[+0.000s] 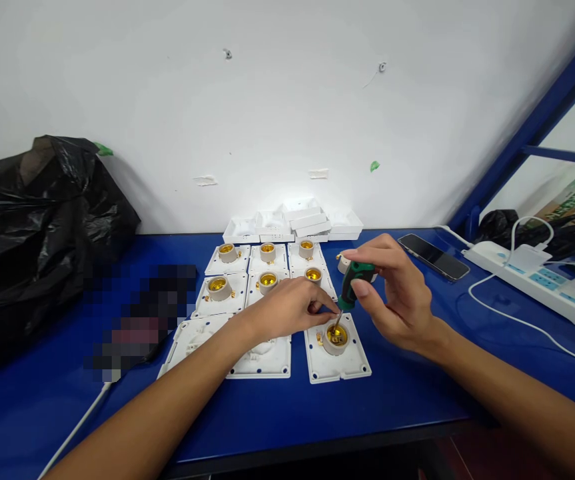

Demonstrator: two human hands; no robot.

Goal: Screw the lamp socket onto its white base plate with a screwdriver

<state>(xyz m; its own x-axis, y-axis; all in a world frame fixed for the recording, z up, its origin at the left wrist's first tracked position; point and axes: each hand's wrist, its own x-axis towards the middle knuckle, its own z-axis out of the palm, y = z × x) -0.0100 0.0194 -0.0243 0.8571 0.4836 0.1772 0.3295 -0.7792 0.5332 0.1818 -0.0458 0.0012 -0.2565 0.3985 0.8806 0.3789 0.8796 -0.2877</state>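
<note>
My right hand (392,293) grips a screwdriver (356,283) with a dark green and black handle, fingers and thumb around it. Its metal shaft points down into the gold-coloured inside of a lamp socket (336,340). The round socket sits on a square white plastic plate (347,368) lying on the blue table. My left hand (292,307) reaches across from the left, with thumb and index finger pinched together at the screwdriver's shaft, just above the socket. The tip inside the socket is hard to make out.
Several white plates with sockets (218,288) stand in rows behind my left hand. A larger white plate (272,363) lies under my left forearm. White boxes (277,223) line the wall. A phone (434,257), power strip (542,277), cables and black bag (42,233) flank the work.
</note>
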